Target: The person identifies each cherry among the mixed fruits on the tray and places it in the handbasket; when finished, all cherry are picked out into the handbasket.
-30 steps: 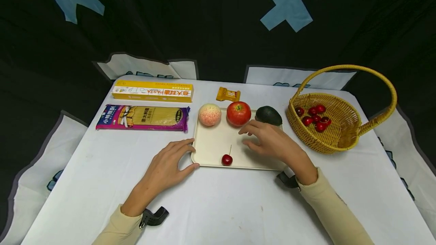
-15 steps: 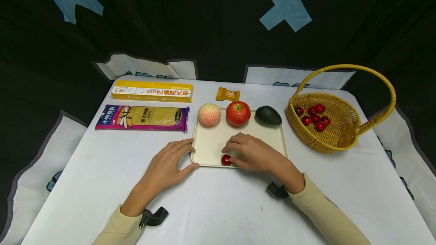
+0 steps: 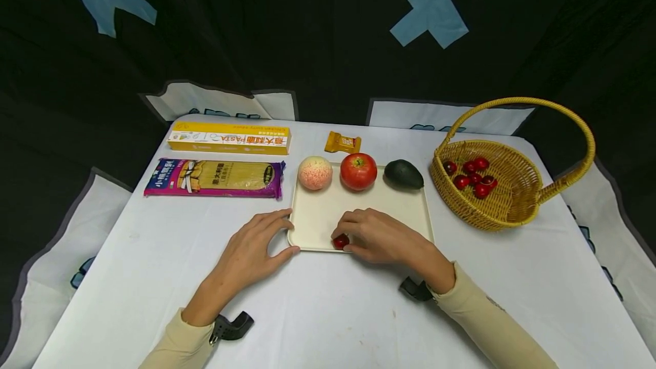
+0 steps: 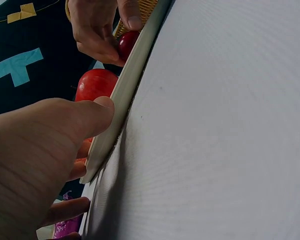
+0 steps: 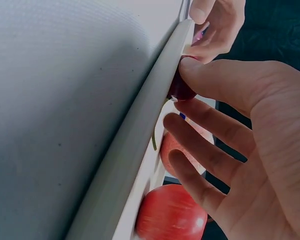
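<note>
At the near edge of a cream tray (image 3: 315, 215), my right hand (image 3: 384, 237) pinches a dark red cherry (image 3: 340, 241) between thumb and fingers. The right wrist view shows the thumb pressed on the cherry (image 5: 181, 86), with its green stem hanging over the tray. My left hand (image 3: 251, 249) rests at the tray's left side, fingers spread and relaxed; its thumb touches the rim in the left wrist view. Along the tray's far side sit a speckled peach (image 3: 315, 173), a red apple (image 3: 358, 172) and a dark avocado (image 3: 403, 175).
A yellow wicker basket (image 3: 463, 205) with a tall handle holds several cherries (image 3: 474, 179) at the right. Left of the tray lie a yellow pasta box (image 3: 229, 138) and a purple noodle packet (image 3: 215, 177). A small orange-brown wrapped snack (image 3: 343, 142) lies behind the apple.
My right hand has moved from beside the avocado toward the near left, down to the cherry, and its fingers have closed around it. My left hand has stayed in place.
</note>
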`<state>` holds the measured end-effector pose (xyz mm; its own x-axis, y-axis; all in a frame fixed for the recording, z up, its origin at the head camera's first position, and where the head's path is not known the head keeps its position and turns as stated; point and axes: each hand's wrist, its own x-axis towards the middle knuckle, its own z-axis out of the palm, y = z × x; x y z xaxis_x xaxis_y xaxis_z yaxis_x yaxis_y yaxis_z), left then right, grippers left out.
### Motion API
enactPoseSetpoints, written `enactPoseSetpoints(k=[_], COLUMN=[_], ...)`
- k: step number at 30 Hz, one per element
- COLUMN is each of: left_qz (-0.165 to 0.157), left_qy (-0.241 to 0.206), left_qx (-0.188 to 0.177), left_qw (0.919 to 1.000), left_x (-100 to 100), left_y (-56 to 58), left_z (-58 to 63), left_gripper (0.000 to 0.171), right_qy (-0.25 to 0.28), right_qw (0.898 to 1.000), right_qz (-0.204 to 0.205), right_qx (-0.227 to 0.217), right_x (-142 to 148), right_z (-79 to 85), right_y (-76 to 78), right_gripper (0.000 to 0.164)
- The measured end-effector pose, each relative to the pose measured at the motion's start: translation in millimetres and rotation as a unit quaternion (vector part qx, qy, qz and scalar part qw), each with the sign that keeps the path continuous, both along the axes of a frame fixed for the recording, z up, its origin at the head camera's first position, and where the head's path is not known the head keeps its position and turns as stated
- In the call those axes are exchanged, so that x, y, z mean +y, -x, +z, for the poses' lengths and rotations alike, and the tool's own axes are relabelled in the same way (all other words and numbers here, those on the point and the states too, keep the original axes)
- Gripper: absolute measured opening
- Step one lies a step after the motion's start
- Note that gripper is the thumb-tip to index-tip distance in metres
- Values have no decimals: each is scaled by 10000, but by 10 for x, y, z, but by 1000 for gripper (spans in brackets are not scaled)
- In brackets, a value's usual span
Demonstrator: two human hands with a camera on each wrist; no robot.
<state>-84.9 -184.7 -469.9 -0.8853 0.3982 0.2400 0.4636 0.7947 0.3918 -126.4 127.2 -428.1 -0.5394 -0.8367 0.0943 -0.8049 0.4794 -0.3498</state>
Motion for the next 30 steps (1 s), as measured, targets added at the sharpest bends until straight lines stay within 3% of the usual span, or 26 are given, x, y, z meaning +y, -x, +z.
enactPoseSetpoints(k=[5, 19, 30], left_qz=[5, -17, -25], left_qy=[13, -22, -61], left_qx=[-27, 40, 99], left_qw=[10000, 10000, 9999], left_x=[-1, 3, 2], left_y=[0, -5, -3], left_z=[4, 3, -17], left_gripper=[45, 47, 46], right_qy=[-27, -90, 81], right_qw=[10000, 9985, 9908], right_qz=[9, -536, -1345], right_qx=[-85, -42, 110], right_x=[9, 85, 420], right_z=[-6, 50, 313], right_y=[9, 36, 198], right_gripper=[28, 26, 34])
